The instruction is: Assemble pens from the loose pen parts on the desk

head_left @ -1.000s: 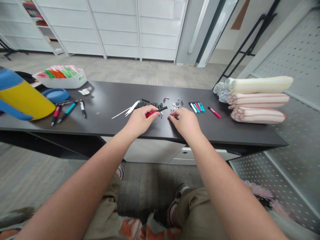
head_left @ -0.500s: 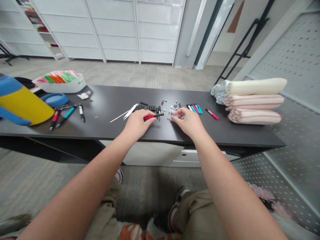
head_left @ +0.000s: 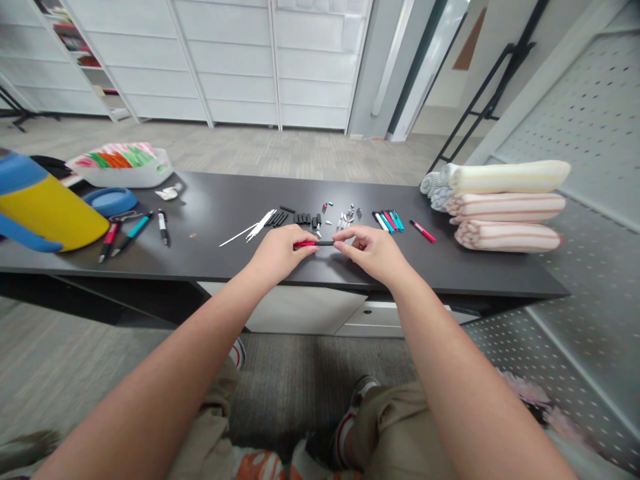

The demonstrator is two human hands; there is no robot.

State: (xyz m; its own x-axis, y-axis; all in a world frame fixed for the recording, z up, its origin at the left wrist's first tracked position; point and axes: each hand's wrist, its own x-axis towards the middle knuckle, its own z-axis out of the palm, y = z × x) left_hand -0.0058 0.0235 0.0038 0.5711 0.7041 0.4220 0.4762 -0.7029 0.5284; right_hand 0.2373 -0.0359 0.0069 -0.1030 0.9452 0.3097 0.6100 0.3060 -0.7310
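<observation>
A red pen with a black grip (head_left: pixel 325 243) lies level between my two hands. My left hand (head_left: pixel 285 251) pinches its red barrel between thumb and fingers. At the right end, my right hand (head_left: pixel 369 249) closes its thumb and fingertips round the pen's tip; any small part held there is hidden. Just behind the hands lie white refill tubes (head_left: pixel 260 225), thin black tubes (head_left: pixel 277 218), black grips (head_left: pixel 303 218), small silver tips (head_left: pixel 351 213) and clear little pieces (head_left: pixel 343 222). Several coloured pen barrels (head_left: pixel 389 221) sit beyond my right hand.
A red barrel (head_left: pixel 423 231) and rolled towels (head_left: pixel 507 204) are on the right. On the left are a yellow and blue jug (head_left: pixel 55 207), whole pens (head_left: pixel 132 233), a blue lid (head_left: pixel 110 199) and a white basket (head_left: pixel 125 175). The dark table's front edge (head_left: pixel 400 287) is near.
My right hand has moved from the small pieces on the table to the pen's tip and closed on it. My left hand has shifted slightly, still holding the pen.
</observation>
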